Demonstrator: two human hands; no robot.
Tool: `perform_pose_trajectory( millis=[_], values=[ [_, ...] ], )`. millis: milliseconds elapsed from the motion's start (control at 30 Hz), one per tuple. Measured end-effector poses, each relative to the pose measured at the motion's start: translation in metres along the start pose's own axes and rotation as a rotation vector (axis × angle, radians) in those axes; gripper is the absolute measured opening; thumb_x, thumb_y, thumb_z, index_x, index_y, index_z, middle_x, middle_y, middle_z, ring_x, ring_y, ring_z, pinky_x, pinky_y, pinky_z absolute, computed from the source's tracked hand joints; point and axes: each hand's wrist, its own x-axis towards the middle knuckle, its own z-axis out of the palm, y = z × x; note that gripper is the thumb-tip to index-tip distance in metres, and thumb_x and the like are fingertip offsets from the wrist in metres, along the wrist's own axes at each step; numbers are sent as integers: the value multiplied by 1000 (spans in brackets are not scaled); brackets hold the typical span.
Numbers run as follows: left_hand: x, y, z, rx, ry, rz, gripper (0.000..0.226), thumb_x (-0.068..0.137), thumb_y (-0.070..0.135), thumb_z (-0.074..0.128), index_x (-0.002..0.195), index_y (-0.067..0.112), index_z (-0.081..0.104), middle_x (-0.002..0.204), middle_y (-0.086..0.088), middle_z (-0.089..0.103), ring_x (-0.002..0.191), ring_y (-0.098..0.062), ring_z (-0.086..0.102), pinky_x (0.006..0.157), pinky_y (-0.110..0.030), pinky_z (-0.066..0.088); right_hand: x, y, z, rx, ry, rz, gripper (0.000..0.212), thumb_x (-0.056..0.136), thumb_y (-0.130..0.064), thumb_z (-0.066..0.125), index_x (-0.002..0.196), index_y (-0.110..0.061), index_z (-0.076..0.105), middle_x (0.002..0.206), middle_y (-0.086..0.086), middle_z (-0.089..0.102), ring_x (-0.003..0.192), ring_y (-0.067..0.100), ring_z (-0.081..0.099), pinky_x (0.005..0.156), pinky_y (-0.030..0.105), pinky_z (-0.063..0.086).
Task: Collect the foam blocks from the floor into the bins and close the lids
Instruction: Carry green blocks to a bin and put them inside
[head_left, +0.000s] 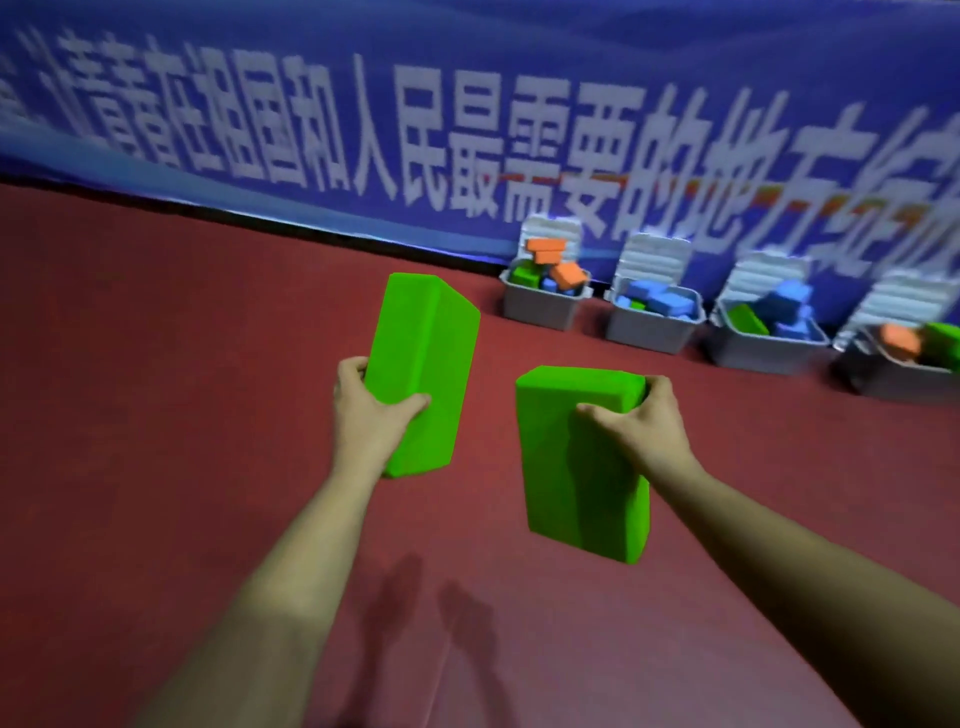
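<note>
My left hand (371, 402) grips one green block (423, 364), my right (636, 421) another (576, 467), both held above the floor (156, 364); they seem light, soft foam, best clasped across the narrow sides, bins (543, 306) ahead.

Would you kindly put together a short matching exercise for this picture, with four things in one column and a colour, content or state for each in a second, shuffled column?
Column one
1. left hand
2. leftmost bin
3. second bin from the left
4. banner

Column two
A. mostly blue blocks inside
B. blue, with white characters
C. grips a green block
D. orange blocks piled on top

Pairs: 1-C, 2-D, 3-A, 4-B
</note>
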Motion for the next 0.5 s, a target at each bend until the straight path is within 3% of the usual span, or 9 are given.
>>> perform_pose_trajectory(
  millis=[133,300,500],
  values=[
    [-42,58,108,-39,-174,69,74,62,19,90,122,12,47,121,-8,57,109,-24,54,84,-27,38,-4,69,-116,-7,175,82,89,41,-67,81,106,-17,46,111,9,61,101,24,62,91,45,53],
    [-124,128,245,-51,-338,130,75,61,19,90,123,11,48,123,-11,58,111,-26,55,91,-33,41,-20,160,-267,-32,361,161,74,56,-48,91,105,-16,46,111,10,60,101,26,61,90,45,52],
    [-218,208,381,-116,-491,162,72,62,19,90,121,12,49,120,-11,61,107,-25,58,86,-30,41,-27,248,-419,-91,510,243,70,59,-39,93,106,-13,47,110,12,59,99,27,60,87,42,52]
  ],
)
